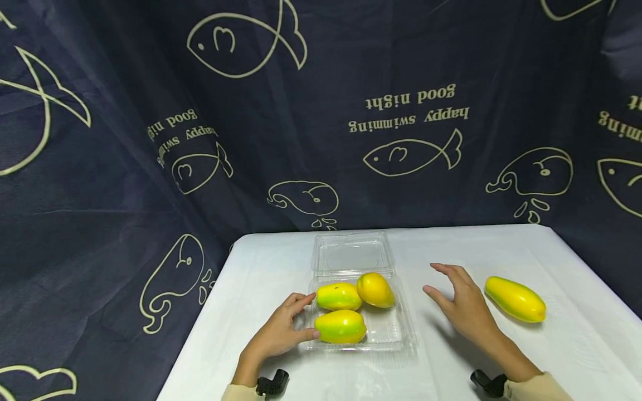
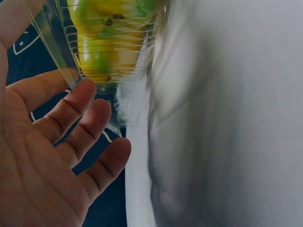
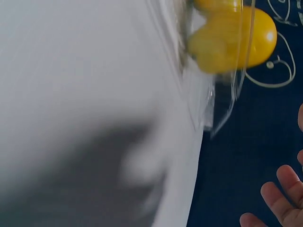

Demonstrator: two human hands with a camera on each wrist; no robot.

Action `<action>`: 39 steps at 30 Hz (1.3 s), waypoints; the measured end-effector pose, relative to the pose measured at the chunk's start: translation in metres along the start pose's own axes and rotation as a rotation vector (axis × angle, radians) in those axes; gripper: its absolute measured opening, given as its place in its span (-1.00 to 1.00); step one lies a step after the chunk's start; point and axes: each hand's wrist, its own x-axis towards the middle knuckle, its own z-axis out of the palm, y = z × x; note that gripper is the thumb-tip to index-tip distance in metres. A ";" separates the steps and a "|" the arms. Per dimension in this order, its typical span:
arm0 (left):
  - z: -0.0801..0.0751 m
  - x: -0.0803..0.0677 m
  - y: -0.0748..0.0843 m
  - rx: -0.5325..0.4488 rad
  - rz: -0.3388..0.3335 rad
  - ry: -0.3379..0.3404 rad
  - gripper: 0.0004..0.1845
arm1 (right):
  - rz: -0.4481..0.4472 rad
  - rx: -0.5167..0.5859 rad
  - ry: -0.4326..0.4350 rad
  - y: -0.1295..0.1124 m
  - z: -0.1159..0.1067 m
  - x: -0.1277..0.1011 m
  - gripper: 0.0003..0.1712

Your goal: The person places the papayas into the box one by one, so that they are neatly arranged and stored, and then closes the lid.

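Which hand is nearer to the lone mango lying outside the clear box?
Right. The right hand hovers open just left of the mango; the left hand is across the box, at its left edge.

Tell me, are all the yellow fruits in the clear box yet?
Not all. Three fruits already lie in the clear box, whose lid is open at the back. The left hand rests at the box's left edge, touching the nearest fruit. The right hand hovers open over the table, holding nothing. One fruit lies outside, to the right of that hand.
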 end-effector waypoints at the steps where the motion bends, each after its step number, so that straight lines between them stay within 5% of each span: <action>1: 0.000 0.000 0.000 0.002 0.002 0.001 -0.06 | 0.004 -0.002 0.008 0.002 -0.003 -0.001 -0.39; 21: -0.003 0.000 0.002 0.000 0.002 0.003 -0.06 | 0.102 -0.106 0.125 0.046 -0.058 -0.017 -0.36; 39: -0.001 0.000 0.000 0.003 -0.006 -0.006 -0.06 | 0.146 -0.237 0.100 0.075 -0.065 -0.031 -0.37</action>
